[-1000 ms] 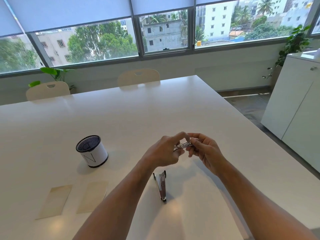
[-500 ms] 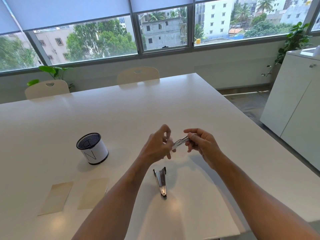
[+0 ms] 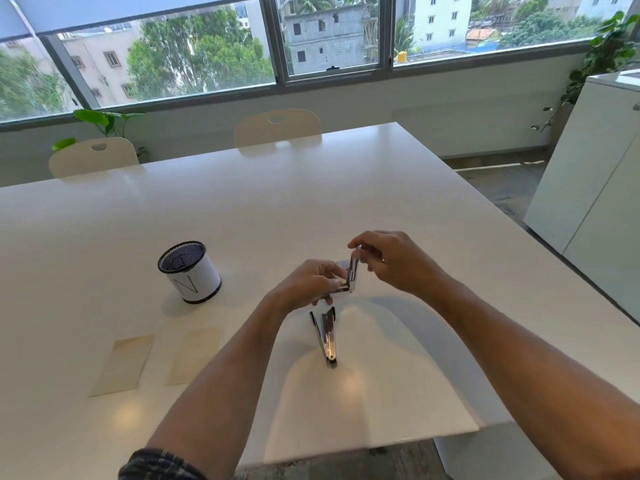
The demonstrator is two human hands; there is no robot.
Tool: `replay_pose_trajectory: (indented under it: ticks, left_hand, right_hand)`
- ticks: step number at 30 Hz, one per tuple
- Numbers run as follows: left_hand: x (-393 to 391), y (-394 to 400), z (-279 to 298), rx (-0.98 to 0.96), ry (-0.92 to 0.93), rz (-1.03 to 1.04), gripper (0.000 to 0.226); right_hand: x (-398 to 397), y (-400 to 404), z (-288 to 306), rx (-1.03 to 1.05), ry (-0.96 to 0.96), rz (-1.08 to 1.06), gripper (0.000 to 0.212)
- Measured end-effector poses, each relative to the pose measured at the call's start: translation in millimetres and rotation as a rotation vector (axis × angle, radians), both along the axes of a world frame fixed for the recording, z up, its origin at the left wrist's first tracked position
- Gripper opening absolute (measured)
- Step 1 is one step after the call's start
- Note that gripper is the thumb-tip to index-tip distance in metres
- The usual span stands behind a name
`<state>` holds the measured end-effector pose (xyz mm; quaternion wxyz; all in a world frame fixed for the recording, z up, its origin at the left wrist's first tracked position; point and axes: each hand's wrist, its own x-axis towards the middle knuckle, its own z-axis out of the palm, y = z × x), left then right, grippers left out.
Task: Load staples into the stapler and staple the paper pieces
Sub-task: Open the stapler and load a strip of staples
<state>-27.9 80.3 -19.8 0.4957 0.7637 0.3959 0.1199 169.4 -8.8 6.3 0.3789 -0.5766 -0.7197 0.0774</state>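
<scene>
Both forearms reaching forward over the white desk [image 3: 346, 188], hands meeting above its near middle. Left hand [image 3: 308, 284] palm down, fingers curled, pinching the lower end of a strip of staples [image 3: 350, 277]. Right hand [image 3: 391, 261] slightly higher and to the right, wrist raised, thumb and forefinger pinching the strip's upper end. Strip bent into an L between the two hands, one leg upright, the other roughly level; whether snapped through or only folded cannot be told. A dark checked sleeve [image 3: 159, 465] on the left arm at the bottom edge.

Stapler [image 3: 327, 336] flat on the desk just below the left hand, apart from both hands, its narrow tip toward the viewer, its wider end spread open toward the hands. Two pale paper pieces [image 3: 123, 365] [image 3: 195, 355] flat side by side at the lower left, near each other but not touching, well apart from the stapler. A round mesh cup [image 3: 188, 271] with a white band marked "N" upright behind the paper pieces, left of the hands.

Two chairs [image 3: 93, 157] [image 3: 277, 128] at the far edge of the desk, windows behind, a white cabinet [image 3: 595, 174] at right.
</scene>
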Motion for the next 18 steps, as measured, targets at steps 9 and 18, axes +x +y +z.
replay_pose_trajectory:
  ticks: [9, 18]
  left_hand:
    - [0, -6, -12, 0.035, 0.004, 0.020, 0.015]
    - [6, -15, -10, 0.430, 0.065, -0.010, 0.025]
  right_hand:
    - [1, 0, -19, -0.134, 0.116, -0.050, 0.015]
    - [2, 0, -21, -0.109, 0.127, -0.293, 0.024]
